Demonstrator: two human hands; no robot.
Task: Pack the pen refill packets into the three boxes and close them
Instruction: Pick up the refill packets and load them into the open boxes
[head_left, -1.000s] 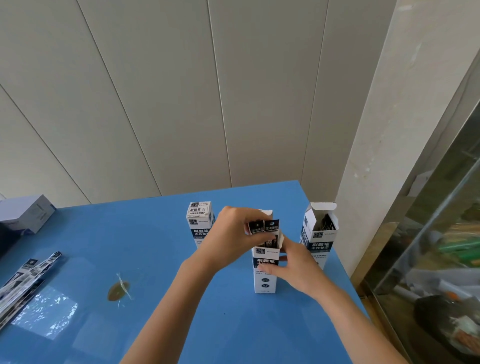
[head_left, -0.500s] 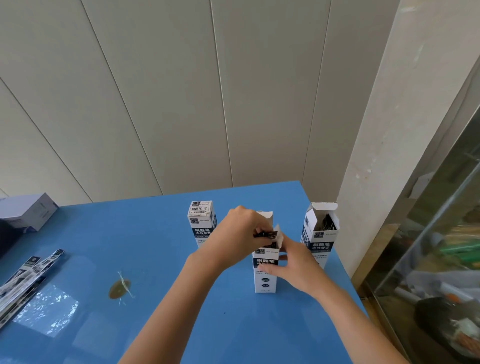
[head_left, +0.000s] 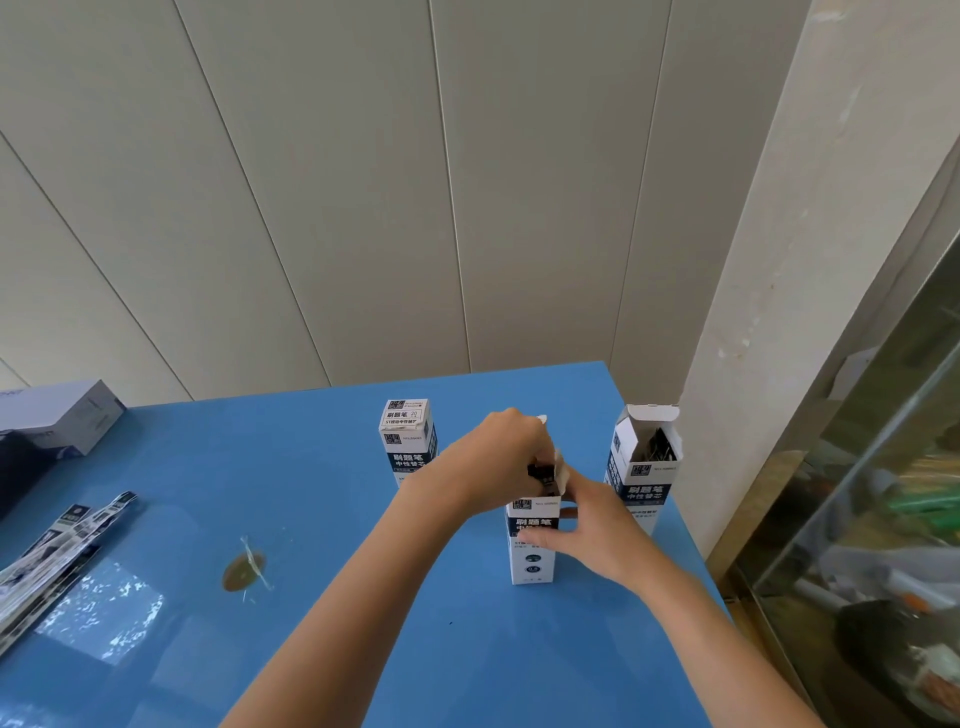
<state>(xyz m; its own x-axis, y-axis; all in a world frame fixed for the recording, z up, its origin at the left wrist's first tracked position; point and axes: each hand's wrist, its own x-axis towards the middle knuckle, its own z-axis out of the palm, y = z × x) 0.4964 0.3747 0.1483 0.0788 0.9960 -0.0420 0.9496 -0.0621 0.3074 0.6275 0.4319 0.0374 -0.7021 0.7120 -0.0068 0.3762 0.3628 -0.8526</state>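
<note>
Head view: both hands meet at one upright box near the table's right edge.
Table (head_left: 322, 467): blue top; carries everything listed below.
White carton (head_left: 57, 415): lies flat, well to the left of the grip, at the far edge.
Loose refill packets (head_left: 57, 545): fanned pile, well left of the grip and nearer the person.
Open box (head_left: 644, 467): upright, just right of the grip; top flap raised, dark packets visible inside.
Closed box (head_left: 408, 441): upright, just left of and beyond the grip; lid down.
Middle box (head_left: 532, 551): upright, directly under the grip; top open, one flap showing beside the fingers.
Right hand (head_left: 587, 530): holds the middle box, thumb on its right side, fingers across its front.
Left hand (head_left: 498, 462): above the middle box's mouth, fingers curled round the held packets.
Held packets (head_left: 543, 475): dark tops only, sticking out of the middle box; the rest is hidden.
Brown spot (head_left: 243, 570): on the table, left of the grip.
</note>
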